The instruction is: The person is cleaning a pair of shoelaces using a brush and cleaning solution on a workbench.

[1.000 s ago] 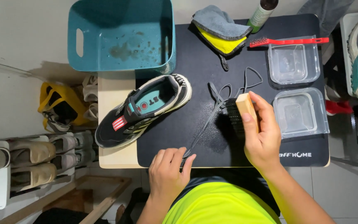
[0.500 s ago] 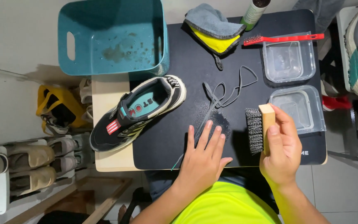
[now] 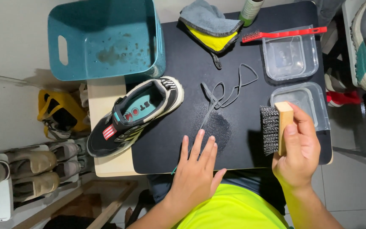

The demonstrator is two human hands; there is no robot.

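Observation:
My right hand [image 3: 298, 152] grips a wooden-backed brush [image 3: 276, 127] with dark bristles facing left, held just above the black mat [image 3: 183, 80] beside a clear tub. My left hand [image 3: 198, 171] lies flat on the mat near its front edge, fingers spread, pressing on the lower end of a black shoelace [image 3: 221, 99]. The lace runs up the mat in loose loops. A wet patch darkens the mat under the lace. A black sneaker [image 3: 134, 115] with a teal lining lies tilted on its side to the left of my left hand, half off the mat.
A teal plastic basin [image 3: 64, 59] stands at the back left. Two clear plastic tubs [image 3: 291, 59] [image 3: 316, 106] sit at the right, with a red-handled brush [image 3: 285, 34] across the far one. A grey and yellow cloth [image 3: 210, 25] lies at the back. Shoes fill racks on both sides.
My left hand has slid forward onto the mat and flattened on the lace. My right hand has carried the brush off the lace to the right, beside the near tub.

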